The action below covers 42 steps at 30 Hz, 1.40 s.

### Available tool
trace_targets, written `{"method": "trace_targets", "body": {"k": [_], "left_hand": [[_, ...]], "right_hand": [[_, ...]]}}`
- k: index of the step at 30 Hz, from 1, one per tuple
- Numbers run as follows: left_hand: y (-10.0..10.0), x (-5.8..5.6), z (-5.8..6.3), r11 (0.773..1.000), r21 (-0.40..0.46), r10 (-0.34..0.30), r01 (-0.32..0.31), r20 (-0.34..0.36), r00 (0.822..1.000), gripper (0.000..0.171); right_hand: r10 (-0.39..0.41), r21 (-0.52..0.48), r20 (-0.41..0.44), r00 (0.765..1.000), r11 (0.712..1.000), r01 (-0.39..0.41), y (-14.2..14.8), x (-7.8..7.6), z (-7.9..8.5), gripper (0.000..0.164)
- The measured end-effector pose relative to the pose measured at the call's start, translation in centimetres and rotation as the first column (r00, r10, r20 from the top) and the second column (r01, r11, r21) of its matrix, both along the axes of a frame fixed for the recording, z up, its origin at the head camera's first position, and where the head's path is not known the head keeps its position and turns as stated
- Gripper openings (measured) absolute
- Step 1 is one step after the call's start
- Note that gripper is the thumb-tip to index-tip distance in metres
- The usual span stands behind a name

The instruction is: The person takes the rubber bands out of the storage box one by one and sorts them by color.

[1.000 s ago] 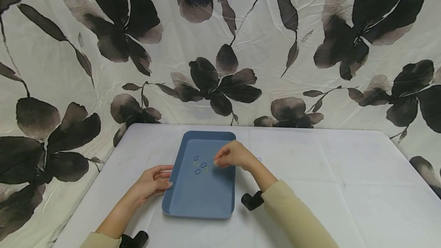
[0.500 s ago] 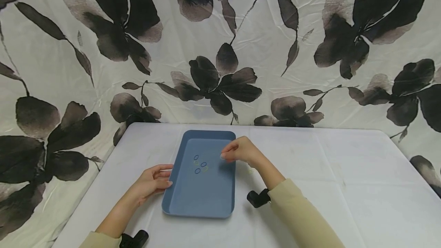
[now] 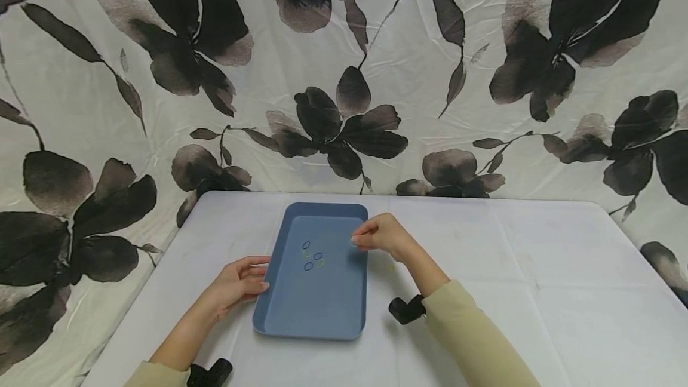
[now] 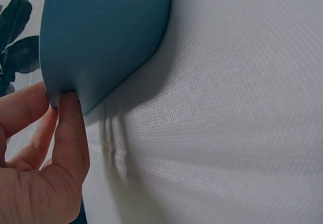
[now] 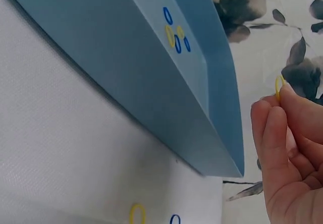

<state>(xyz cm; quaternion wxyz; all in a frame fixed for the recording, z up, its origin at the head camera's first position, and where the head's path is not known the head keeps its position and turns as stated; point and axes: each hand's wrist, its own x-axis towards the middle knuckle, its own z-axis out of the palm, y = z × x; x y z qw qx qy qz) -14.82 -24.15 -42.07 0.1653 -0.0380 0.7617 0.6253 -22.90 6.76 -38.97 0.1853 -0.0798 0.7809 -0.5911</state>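
The blue-grey tray lies on the table with its long sides running away from me. My left hand grips its left rim, thumb and fingers pinching the wall in the left wrist view. Above the tray's right side, my right hand pinches a small yellow rubber band between thumb and fingertips; its loop stands up from the fingers in the right wrist view. On the tray floor lie three blue rubber bands and two yellow ones, grouped near the middle.
Right of the tray, partly under my right wrist, a yellow rubber band and a blue rubber band lie on the white tablecloth. A floral curtain hangs behind the table's far edge.
My right hand has drawn back to the right and slightly farther away, from over the tray's inner floor to near its right rim. The left hand and the tray have stayed in place.
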Motion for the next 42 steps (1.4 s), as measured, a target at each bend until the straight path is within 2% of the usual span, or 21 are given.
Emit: {"method": "trace_targets", "body": {"k": [17,30,35,42], "left_hand": [[0.0,-0.1,0.0,1.0,-0.002,-0.004,0.004,-0.005,1.0,0.064],[0.3,0.2,0.1,0.999,-0.025,0.023,-0.023,-0.003,1.0,0.062],[0.2,0.3,0.0,0.999,-0.026,0.023,-0.023,0.004,1.0,0.063],[0.1,0.1,-0.1,1.0,-0.019,0.017,-0.017,0.007,1.0,0.063]], "right_hand": [[-0.054,0.005,0.029,0.998,0.999,0.054,1.5,-0.3,-0.8,0.01],[-0.085,-0.099,0.102,0.991,0.991,0.095,3.5,-0.3,-1.5,0.015],[-0.071,-0.152,0.096,0.993,0.985,0.085,4.2,-0.3,-2.0,0.017],[-0.074,-0.14,0.101,0.992,0.986,0.088,5.5,-0.3,-2.6,0.018]]}}
